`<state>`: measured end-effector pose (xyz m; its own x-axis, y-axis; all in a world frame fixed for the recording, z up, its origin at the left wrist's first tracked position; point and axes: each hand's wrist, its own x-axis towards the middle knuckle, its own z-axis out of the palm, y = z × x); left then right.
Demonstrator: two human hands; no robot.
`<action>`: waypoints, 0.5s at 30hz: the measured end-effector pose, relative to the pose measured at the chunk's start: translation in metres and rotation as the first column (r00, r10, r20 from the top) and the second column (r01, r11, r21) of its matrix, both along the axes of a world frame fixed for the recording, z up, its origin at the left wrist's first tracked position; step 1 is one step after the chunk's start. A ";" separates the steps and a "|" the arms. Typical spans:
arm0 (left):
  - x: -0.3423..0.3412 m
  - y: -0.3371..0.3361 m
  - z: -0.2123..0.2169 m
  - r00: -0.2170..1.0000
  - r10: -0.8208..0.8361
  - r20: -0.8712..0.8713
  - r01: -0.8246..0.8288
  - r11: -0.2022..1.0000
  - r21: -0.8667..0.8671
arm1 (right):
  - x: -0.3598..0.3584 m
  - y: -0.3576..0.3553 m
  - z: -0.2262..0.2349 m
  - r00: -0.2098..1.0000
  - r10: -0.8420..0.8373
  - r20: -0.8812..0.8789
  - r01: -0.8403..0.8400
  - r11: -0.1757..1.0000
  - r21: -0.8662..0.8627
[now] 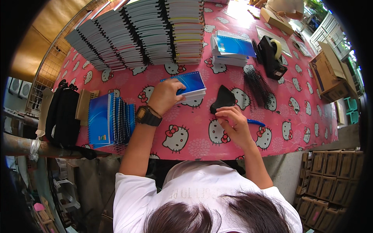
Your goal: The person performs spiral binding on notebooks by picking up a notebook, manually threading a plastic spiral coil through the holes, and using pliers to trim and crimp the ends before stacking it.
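My left hand [168, 94], with a watch on its wrist, rests on a small stack of blue-covered notepads [193, 83] in the middle of the table. Its fingers curl over the left part of the top cover. My right hand [236, 125] is held just above the tablecloth, thumb apart from the bent fingers, and nothing shows in it. Just beyond its fingertips lies a flat black piece [224, 99] whose kind I cannot make out. A blue pen [255, 123] lies to the right of that hand.
Tall stacks of bound books [149, 33] stand at the back left. Blue spiral notebooks [101, 120] stand at the left beside a black bag [64, 112]. Toward the right are more blue notepads [235, 44], black binding coils [257, 87], a tape dispenser [272, 58] and a cardboard box [328, 73].
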<state>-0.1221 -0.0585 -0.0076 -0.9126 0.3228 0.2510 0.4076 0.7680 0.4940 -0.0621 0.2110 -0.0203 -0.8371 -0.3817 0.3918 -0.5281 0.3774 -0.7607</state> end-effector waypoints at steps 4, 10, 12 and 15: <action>-0.004 -0.003 -0.002 0.998 -0.011 0.055 0.008 0.999 0.051 | 0.000 -0.001 0.005 1.000 0.012 0.016 -0.012 1.000 0.019; -0.011 -0.013 -0.003 0.989 -0.046 0.140 0.024 0.988 0.156 | -0.021 -0.016 -0.001 0.998 0.037 -0.048 -0.035 0.998 0.046; -0.010 -0.013 0.011 0.983 -0.042 0.180 0.015 0.988 0.151 | -0.031 -0.036 -0.003 0.980 0.019 -0.199 0.007 0.992 0.129; 0.001 -0.008 0.014 0.954 0.197 -0.228 -0.154 0.969 0.193 | -0.047 -0.042 -0.002 0.969 0.064 -0.237 0.018 0.944 0.330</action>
